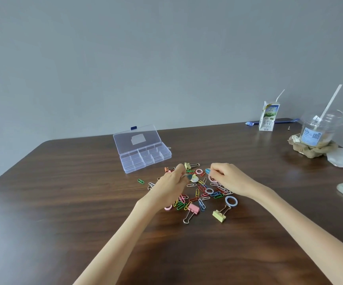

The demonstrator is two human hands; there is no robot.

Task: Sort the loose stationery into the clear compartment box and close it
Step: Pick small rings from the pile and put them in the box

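Stationery (199,194) lies scattered on a dark wooden table (63,202) as a person sets about sorting it: coloured paper clips, pastel binder clips and small rubber rings, heaped between both hands. The clear compartment box (144,153) sits open just beyond the pile, to the far left, its lid tipped back and its compartments apparently empty. The left hand (166,186) hovers over the heap with fingers curled around what looks like a small grey item; what it is cannot be told. The right hand (230,179) pinches a small blue piece between thumb and forefinger. Everything here looks light and stiff, and the thin wire clips are likely to slip or tangle, so each is best nipped at its edge, and binder clips by their wire handles. Far right stand a milk carton (268,116) and a plastic cup (318,128) with a straw, well clear of the route to the box.
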